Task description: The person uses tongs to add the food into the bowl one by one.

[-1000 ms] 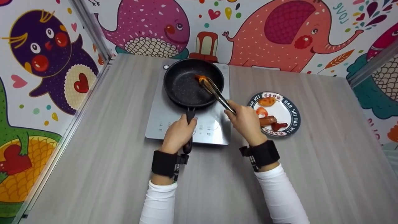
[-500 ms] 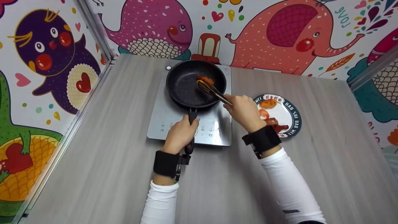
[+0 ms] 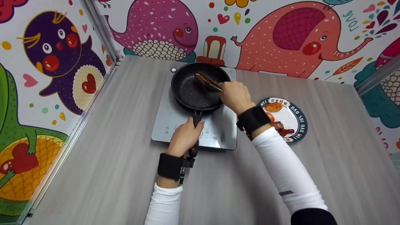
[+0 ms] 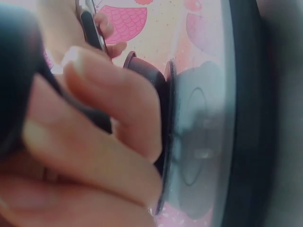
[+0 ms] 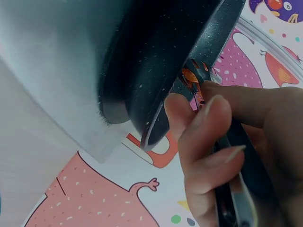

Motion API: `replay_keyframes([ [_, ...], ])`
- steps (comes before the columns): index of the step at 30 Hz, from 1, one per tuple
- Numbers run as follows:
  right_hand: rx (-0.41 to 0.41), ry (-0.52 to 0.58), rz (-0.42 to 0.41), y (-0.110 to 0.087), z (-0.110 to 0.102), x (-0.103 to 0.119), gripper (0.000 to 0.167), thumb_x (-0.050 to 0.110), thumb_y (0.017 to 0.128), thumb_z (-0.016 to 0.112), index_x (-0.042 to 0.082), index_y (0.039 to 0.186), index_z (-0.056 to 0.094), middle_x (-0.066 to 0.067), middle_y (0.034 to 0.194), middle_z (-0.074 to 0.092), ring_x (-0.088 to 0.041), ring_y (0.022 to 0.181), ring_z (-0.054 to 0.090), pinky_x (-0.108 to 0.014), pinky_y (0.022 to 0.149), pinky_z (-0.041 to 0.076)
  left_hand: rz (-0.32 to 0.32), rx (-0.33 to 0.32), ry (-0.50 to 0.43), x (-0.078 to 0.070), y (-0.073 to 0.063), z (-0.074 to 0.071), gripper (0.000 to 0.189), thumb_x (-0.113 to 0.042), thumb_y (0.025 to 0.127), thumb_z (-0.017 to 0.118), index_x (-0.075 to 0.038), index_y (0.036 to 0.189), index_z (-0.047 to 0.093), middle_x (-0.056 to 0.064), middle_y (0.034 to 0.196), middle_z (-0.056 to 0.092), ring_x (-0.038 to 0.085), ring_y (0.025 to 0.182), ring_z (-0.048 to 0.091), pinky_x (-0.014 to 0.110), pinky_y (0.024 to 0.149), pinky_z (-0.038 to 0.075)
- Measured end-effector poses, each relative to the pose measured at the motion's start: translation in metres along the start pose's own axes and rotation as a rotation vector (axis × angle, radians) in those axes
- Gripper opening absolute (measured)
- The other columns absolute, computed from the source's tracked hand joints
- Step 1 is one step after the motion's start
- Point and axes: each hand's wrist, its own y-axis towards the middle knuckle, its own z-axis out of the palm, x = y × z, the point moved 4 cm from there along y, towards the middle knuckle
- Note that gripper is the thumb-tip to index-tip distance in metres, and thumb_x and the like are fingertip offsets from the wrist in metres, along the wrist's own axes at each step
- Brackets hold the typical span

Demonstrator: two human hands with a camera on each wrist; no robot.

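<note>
The left hand (image 3: 185, 137) grips the black handle (image 3: 197, 119) of a speckled black frying pan (image 3: 190, 95); its curled fingers fill much of the left wrist view. In the right hand (image 3: 237, 97) are metal tongs (image 3: 207, 82), their heads down inside the pan. An orange piece of food (image 5: 190, 75) lies at the tong heads in the right wrist view; in the head view the tongs mostly cover it, and whether they pinch it I cannot tell. Beneath the pan is a silver induction cooktop (image 3: 215, 128) with touch controls.
Right of the cooktop, partly behind the right forearm, a dark-rimmed plate (image 3: 302, 123) bears a browned piece (image 3: 273, 107), a shrimp-like piece and reddish-brown pieces (image 3: 286, 132). Cartoon-printed walls (image 3: 262, 40) enclose the back and sides of the wooden table (image 3: 118, 125).
The right hand has moved up and left over the pan's right rim, turning the tongs flatter. The orange food is now mostly covered. The left hand keeps its grip on the handle.
</note>
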Motion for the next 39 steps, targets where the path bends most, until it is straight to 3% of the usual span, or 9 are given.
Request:
replay_keyframes([
  [5,0.039,0.014,-0.006,0.014,0.001,0.008,0.013,0.019,0.081,0.058,0.014,0.092,0.065,-0.016,0.086,0.062,-0.037,0.074,0.058,-0.049,0.058,0.045,0.003,-0.004,0.001,0.0,0.0,-0.001,0.034,-0.048,0.091,0.037,-0.015,0.09,0.047,0.005,0.065,0.056,0.018,0.039,0.053,0.033,0.05,0.043],
  [11,0.045,-0.008,-0.001,0.023,0.002,0.013,0.013,0.024,0.082,0.06,0.014,0.089,0.065,-0.017,0.087,0.062,-0.038,0.076,0.058,-0.05,0.059,0.046,0.007,0.017,0.001,0.0,0.0,0.0,0.033,-0.047,0.091,0.036,-0.016,0.092,0.047,0.004,0.064,0.056,0.018,0.038,0.053,0.032,0.051,0.043],
  [19,0.073,0.002,0.009,0.026,0.002,0.009,0.012,0.024,0.082,0.058,0.013,0.082,0.061,-0.015,0.087,0.062,-0.036,0.076,0.058,-0.049,0.06,0.045,-0.002,0.029,-0.031,0.0,-0.001,-0.001,0.033,-0.048,0.091,0.036,-0.016,0.092,0.046,0.005,0.063,0.056,0.018,0.035,0.051,0.031,0.044,0.044],
  [30,0.12,0.033,0.033,0.027,0.007,0.008,0.015,0.021,0.08,0.062,0.011,0.09,0.065,-0.016,0.093,0.061,-0.035,0.082,0.058,-0.049,0.063,0.046,-0.007,0.037,-0.069,0.003,-0.001,-0.001,0.033,-0.048,0.091,0.037,-0.016,0.092,0.046,0.005,0.059,0.057,0.018,0.036,0.051,0.032,0.041,0.044],
  [39,0.128,0.052,0.037,0.024,0.006,0.008,0.019,0.022,0.08,0.065,0.007,0.092,0.064,-0.018,0.096,0.061,-0.035,0.084,0.058,-0.048,0.065,0.047,0.02,0.016,-0.014,0.002,0.0,-0.001,0.034,-0.047,0.092,0.036,-0.016,0.09,0.047,0.003,0.061,0.056,0.017,0.039,0.051,0.032,0.045,0.043],
])
